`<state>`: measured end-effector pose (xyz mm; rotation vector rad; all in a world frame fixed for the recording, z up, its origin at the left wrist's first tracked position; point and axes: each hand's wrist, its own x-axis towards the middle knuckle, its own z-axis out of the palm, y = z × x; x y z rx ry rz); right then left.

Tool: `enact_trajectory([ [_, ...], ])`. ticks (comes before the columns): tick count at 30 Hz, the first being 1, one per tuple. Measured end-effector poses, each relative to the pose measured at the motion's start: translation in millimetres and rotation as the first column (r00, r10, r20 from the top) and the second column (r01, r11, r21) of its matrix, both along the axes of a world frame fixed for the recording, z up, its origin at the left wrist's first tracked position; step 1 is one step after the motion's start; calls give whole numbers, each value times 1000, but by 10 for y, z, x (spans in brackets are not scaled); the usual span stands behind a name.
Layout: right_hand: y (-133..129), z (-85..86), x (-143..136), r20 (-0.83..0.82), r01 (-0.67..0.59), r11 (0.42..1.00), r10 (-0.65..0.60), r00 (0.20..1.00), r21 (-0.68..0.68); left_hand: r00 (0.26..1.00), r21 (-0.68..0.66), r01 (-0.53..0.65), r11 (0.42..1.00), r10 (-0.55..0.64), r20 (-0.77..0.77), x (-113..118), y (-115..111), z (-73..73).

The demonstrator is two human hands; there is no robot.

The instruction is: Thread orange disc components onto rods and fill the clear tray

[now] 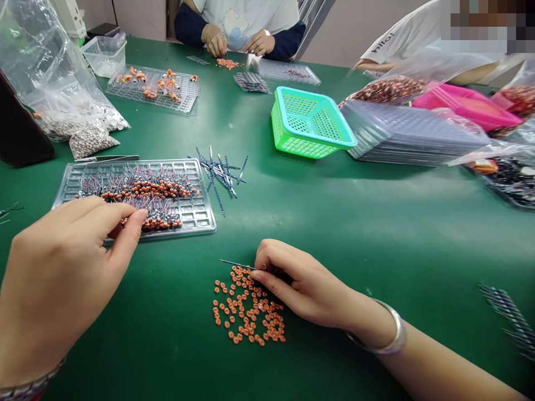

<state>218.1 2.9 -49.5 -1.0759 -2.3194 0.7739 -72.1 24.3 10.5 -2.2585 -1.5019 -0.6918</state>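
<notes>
My left hand (75, 273) is over the near edge of a clear plastic tray (196, 214), thumb and forefinger pinched together; anything between the fingertips is too small to make out. Rows of small orange-tipped parts with thin wires (154, 189) fill much of that tray. In the pinch of my right hand (301, 281) is a thin dark strip (236, 263), which points left. Below and beside its fingertips, small orange rings (246, 312) lie scattered on the green table (175, 334). Behind them, beside the tray, lies a loose heap of dark strips (223, 172).
A green and turquoise basket (311, 122) stands beyond my right hand, next to stacked clear trays (409, 133). Bags of pale parts (92, 136) lie at the back left. More strips (510, 317) lie far right. Across the table, a person's hands (217, 42) work.
</notes>
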Motion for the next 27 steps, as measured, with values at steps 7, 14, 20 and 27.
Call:
enact_trajectory([
  [7, -68, -27, -37, 78, -21, 982, 6, 997, 186, 1000, -22, 10, 1000, -10, 2, -1, -10, 14],
  [14, -137, -71, -92, 94, -14, 980, -5, 996, 201, 998, -33, 60, 998, -59, 25, 57, -54, 39],
  [20, -126, -44, -95, 73, 9, 983, -23, 997, 184, 991, -71, 119, 990, -114, 77, 121, -60, 10],
  [27, -201, 223, -152, -204, 165, 985, -170, 964, -38, 849, -528, 457, 716, -174, 500, 452, -274, -140],
])
